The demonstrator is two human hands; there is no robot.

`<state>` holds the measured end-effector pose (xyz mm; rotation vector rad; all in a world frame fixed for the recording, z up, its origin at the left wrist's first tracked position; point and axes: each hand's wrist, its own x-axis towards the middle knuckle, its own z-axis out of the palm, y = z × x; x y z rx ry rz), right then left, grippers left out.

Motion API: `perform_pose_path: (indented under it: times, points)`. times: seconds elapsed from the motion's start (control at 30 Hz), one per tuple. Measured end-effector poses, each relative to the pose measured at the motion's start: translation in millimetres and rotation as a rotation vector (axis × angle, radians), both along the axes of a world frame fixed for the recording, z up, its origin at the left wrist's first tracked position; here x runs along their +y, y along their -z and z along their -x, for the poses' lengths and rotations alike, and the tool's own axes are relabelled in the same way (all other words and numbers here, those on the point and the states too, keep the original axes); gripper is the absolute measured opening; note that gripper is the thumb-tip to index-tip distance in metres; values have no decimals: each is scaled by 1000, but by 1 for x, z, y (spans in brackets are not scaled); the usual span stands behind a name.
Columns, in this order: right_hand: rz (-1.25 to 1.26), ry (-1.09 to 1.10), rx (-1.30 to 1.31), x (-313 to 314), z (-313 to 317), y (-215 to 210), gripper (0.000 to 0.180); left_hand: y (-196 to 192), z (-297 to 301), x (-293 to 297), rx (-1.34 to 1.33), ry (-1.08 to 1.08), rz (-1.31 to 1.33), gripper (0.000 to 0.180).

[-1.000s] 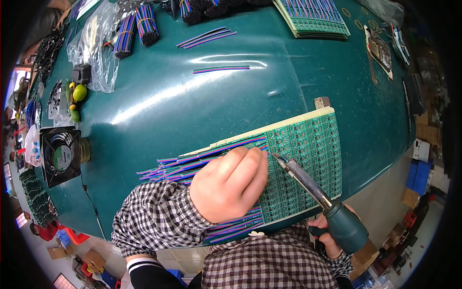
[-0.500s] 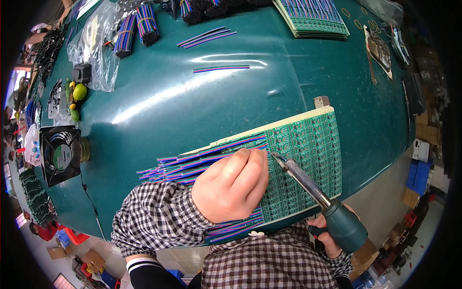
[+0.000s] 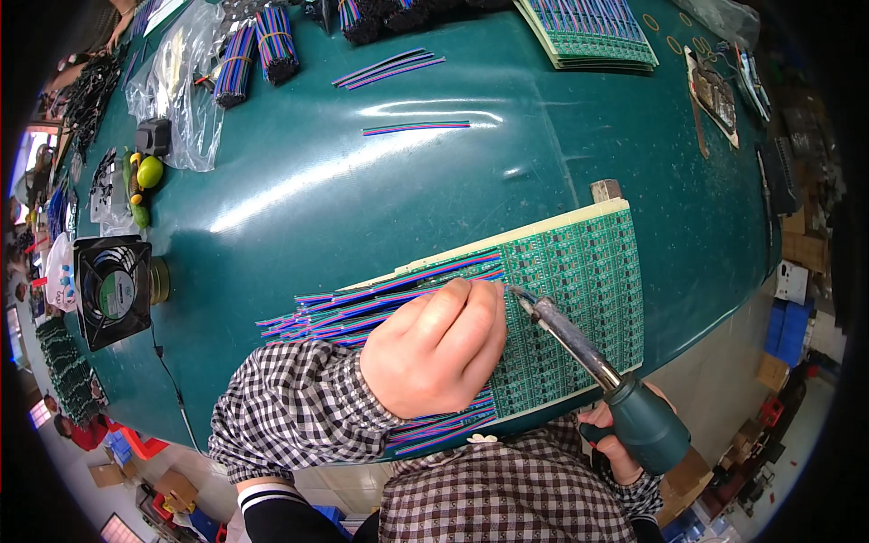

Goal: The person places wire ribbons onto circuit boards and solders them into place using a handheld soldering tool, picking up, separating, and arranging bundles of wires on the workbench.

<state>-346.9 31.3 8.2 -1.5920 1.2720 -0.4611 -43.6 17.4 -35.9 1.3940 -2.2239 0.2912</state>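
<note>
My left hand (image 3: 436, 348) lies over a green circuit board panel (image 3: 575, 312), its fingers pinched on a thin multicoloured ribbon wire; the fingers mostly hide it. Rows of blue, red, green and black ribbon wires (image 3: 398, 276) run left from the panel, some under my hand. In my right hand (image 3: 623, 460), closed round its green handle, is a soldering iron (image 3: 579, 348). The iron slants up and left, and its tip is at the board beside my left fingertips. Whether the tip touches the wire I cannot tell.
A wooden block (image 3: 605, 190) sits at the panel's far edge. Loose ribbon wires (image 3: 416, 128) lie farther back, with banded wire bundles (image 3: 277, 47) behind. Stacked wired panels (image 3: 597, 41) stand at the far right. A black fan (image 3: 113, 291) is at the left.
</note>
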Motion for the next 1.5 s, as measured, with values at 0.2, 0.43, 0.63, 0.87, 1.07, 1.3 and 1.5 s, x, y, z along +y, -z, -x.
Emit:
perform_pose_path:
  times: [0.2, 0.43, 0.63, 0.87, 1.07, 1.3, 1.5]
  points:
    - [-12, 71, -66, 4, -4, -1, 43, -4, 2, 1, 56, -2, -42, 36]
    - [-44, 35, -83, 6, 6, 7, 44, 0, 0, 0, 11, -6, -7, 33]
    - [-172, 226, -416, 4, 1, 15, 56, -5, -1, -4, -9, -1, -21, 34]
    - [-114, 342, -736, -18, -1, 19, 64, -39, -12, 8, 222, -37, -320, 43]
    - [-52, 401, -816, -40, 12, 28, 57, -41, -70, -72, 415, -88, -424, 22]
    - [-48, 392, -905, -42, 10, 30, 50, 22, -88, -125, 466, -234, -597, 14]
    - [-147, 431, -901, -45, 16, 35, 58, 25, -84, -133, 480, -170, -599, 10]
